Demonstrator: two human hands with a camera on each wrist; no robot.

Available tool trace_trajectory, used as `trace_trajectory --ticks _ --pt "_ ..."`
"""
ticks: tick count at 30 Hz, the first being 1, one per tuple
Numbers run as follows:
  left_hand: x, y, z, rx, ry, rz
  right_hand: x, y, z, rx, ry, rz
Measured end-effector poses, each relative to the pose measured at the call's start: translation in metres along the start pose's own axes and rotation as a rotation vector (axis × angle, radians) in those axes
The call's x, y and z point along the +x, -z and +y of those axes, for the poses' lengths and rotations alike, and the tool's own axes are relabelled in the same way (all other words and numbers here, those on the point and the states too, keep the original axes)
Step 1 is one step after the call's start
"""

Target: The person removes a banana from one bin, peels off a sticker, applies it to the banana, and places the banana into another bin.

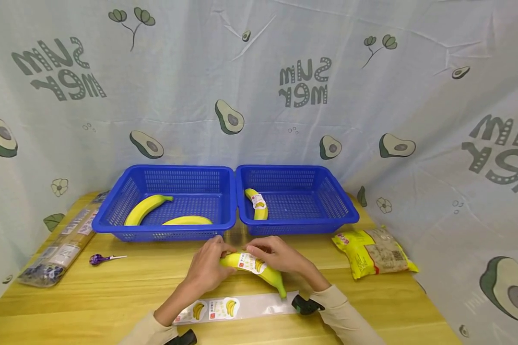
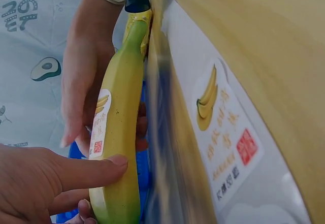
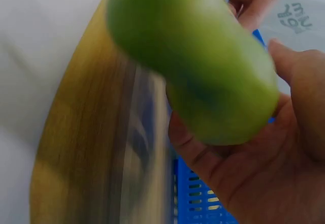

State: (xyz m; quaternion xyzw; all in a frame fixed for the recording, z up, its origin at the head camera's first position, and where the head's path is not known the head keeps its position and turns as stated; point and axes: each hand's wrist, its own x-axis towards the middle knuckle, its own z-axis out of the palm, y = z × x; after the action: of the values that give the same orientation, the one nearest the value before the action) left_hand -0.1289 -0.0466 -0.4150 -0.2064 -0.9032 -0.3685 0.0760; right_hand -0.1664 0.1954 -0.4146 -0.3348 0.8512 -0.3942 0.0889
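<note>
Yellow banana (image 1: 259, 269), labelled, near the table's (image 1: 112, 297) front edge: we note left hand (image 1: 207, 268) and right hand (image 1: 282, 258) fingers curled round it.

A wooden table (image 1: 112, 297) stands before a pale cloth backdrop (image 1: 259, 96) printed with avocados.

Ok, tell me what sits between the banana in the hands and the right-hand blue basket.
Nothing visible does. The banana is held just in front of the right basket, with only bare table between them. The snack bag lies off to the right, out of the way.
</note>
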Motion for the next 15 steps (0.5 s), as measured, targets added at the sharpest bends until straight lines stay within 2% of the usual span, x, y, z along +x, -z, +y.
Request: trace_trajectory --ticks 8,15 --pt "-0.004 0.002 0.008 -0.02 -0.035 0.017 -0.002 0.004 0.0 0.099 0.053 -0.06" --pt "0.0 0.004 0.011 -0.089 -0.05 0.03 -0.007 0.021 -0.006 0.101 0.005 -0.094"
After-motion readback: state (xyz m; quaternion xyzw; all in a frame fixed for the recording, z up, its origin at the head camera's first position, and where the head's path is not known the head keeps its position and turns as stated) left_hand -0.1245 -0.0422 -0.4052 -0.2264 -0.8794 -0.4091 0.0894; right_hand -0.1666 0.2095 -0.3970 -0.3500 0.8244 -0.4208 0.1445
